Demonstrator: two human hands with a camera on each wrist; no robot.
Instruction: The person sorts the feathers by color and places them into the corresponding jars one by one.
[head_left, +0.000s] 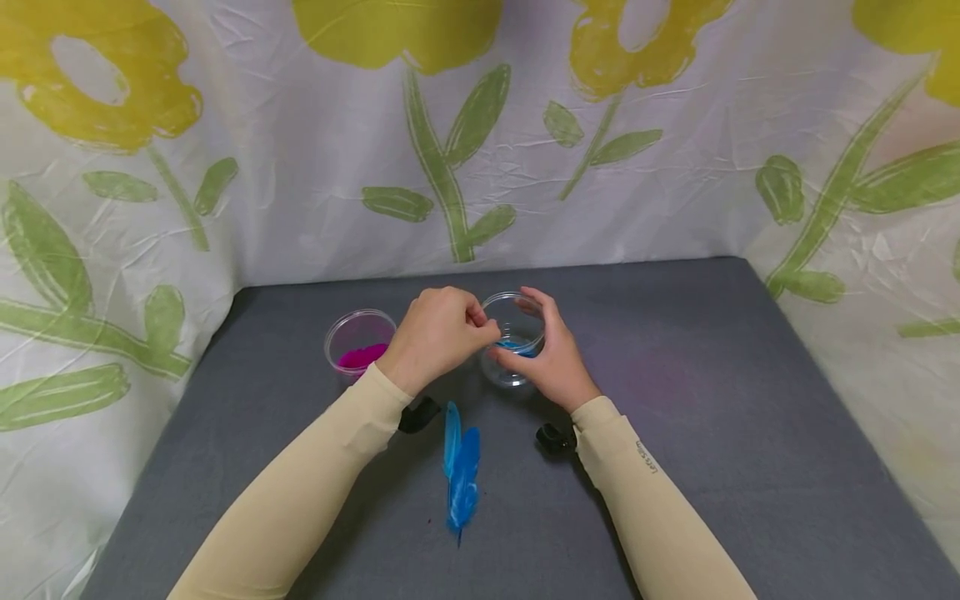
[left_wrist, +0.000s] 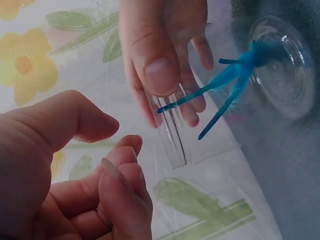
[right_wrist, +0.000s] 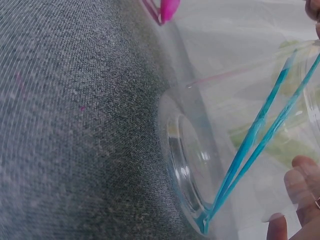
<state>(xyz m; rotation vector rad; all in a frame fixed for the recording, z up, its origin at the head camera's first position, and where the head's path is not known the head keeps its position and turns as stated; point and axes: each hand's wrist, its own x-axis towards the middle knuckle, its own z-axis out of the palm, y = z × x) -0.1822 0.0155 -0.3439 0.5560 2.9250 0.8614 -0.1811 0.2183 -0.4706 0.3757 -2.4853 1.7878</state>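
Note:
My right hand (head_left: 551, 354) grips a clear plastic cup (head_left: 510, 377) at the rim, the thumb on the near side. Inside the cup stand blue feathers (right_wrist: 250, 145), quills slanting up toward the mouth. At the left of that rim is my left hand (head_left: 442, 337), fingers loosely bent. The left wrist view shows a gap between its thumb and forefinger, with nothing held there. A light blue feather (head_left: 452, 433) and a deeper blue feather (head_left: 466, 475) lie side by side on the table, nearer me than the cup.
Left of my left hand stands a second clear cup (head_left: 337, 327) with magenta feathers (head_left: 362, 357) in it. Everything rests on a dark grey cloth-covered table (head_left: 675, 483). A white curtain (head_left: 300, 208) with yellow flowers surrounds the back and sides.

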